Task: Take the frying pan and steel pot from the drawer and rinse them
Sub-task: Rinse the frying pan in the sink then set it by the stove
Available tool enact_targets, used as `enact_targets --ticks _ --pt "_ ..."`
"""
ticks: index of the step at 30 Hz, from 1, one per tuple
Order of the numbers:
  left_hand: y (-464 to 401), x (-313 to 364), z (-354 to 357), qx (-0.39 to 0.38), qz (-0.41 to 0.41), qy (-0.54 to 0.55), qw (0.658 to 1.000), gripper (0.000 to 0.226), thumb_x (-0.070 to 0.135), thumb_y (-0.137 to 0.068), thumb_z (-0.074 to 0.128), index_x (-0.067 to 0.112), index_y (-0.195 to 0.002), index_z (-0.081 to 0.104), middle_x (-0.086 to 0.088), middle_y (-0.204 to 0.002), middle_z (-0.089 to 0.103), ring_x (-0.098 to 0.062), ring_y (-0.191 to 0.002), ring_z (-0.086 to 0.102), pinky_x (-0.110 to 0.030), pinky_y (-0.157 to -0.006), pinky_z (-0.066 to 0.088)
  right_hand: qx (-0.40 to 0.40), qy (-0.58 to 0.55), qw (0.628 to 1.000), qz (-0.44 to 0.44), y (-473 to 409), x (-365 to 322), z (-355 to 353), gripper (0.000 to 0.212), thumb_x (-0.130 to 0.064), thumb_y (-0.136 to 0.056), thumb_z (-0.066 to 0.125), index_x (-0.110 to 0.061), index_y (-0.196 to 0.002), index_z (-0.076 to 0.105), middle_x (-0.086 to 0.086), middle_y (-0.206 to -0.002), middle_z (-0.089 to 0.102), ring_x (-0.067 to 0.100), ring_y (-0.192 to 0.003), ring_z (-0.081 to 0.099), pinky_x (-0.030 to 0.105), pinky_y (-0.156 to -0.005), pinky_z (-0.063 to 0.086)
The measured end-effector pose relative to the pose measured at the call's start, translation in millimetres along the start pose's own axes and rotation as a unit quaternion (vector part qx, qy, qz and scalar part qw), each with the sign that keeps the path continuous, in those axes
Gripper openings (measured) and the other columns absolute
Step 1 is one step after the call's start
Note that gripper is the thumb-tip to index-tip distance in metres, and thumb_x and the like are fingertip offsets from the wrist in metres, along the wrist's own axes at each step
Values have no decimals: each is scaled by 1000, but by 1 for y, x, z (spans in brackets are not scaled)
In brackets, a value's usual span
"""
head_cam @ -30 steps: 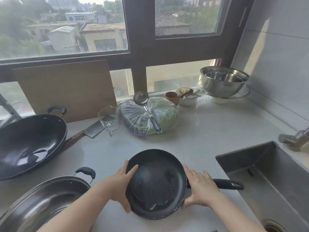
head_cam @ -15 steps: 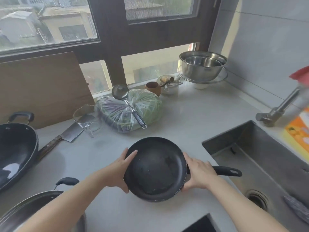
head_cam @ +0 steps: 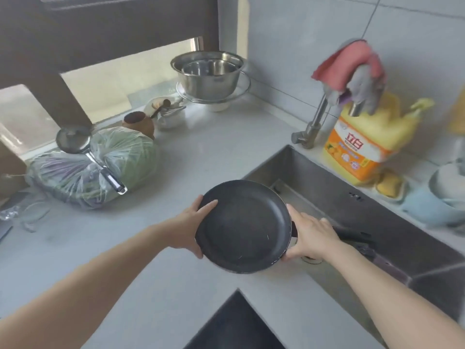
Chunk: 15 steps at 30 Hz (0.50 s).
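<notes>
I hold a black frying pan (head_cam: 242, 226) tilted toward me, at the left edge of the steel sink (head_cam: 392, 222). My left hand (head_cam: 192, 226) grips the pan's left rim, thumb over the edge. My right hand (head_cam: 310, 235) grips the right rim where the black handle (head_cam: 352, 235) starts; the handle reaches out over the sink basin. The steel pot is out of view.
A tap (head_cam: 319, 117) draped with a pink cloth (head_cam: 349, 65) stands behind the sink, beside a yellow detergent bottle (head_cam: 362, 144). Steel bowls (head_cam: 208, 74) sit in the far corner. A bagged cabbage (head_cam: 93, 172) with a ladle (head_cam: 85, 152) lies to the left. A dark hob (head_cam: 236, 326) lies near me.
The pan has travelled right with both hands, from over the counter to the sink's edge. My view has swung right, so the wok and the pot on the left have left the frame.
</notes>
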<state>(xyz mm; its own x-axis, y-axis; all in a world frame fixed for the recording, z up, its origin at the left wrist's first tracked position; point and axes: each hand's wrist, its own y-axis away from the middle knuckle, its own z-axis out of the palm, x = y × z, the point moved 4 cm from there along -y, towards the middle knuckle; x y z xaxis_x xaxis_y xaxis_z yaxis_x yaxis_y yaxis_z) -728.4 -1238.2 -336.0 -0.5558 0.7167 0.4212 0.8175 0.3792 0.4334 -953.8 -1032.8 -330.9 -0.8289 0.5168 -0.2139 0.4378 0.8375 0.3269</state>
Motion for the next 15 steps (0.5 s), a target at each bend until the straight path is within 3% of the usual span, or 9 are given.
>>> enact_targets --ticks 6,11,15 --pt "-75 87 -14 -44 54 -59 996 135 31 -59 89 49 -147 -12 11 -156 -27 -20 -149 0 -38 -115 28 36 -30 996 78 21 90 -21 128 -73 -36 73 -38 -142 10 -16 -103 46 17 -111 52 36 -81 36" --pt "-124 133 -20 -66 85 -103 989 132 32 -61 88 52 -146 -11 13 -155 -32 -19 -148 5 -30 -96 43 36 -57 989 131 23 141 -23 139 -78 -37 71 -33 -149 2 -10 -116 54 16 -117 51 36 -84 35" --pt "-155 150 -22 -76 106 -126 983 133 35 -58 88 53 -145 -12 14 -154 -33 -16 -148 8 -33 -107 38 36 -77 983 162 18 163 -19 143 -78 -39 72 -33 -151 -4 -11 -122 53 15 -120 50 37 -89 36"
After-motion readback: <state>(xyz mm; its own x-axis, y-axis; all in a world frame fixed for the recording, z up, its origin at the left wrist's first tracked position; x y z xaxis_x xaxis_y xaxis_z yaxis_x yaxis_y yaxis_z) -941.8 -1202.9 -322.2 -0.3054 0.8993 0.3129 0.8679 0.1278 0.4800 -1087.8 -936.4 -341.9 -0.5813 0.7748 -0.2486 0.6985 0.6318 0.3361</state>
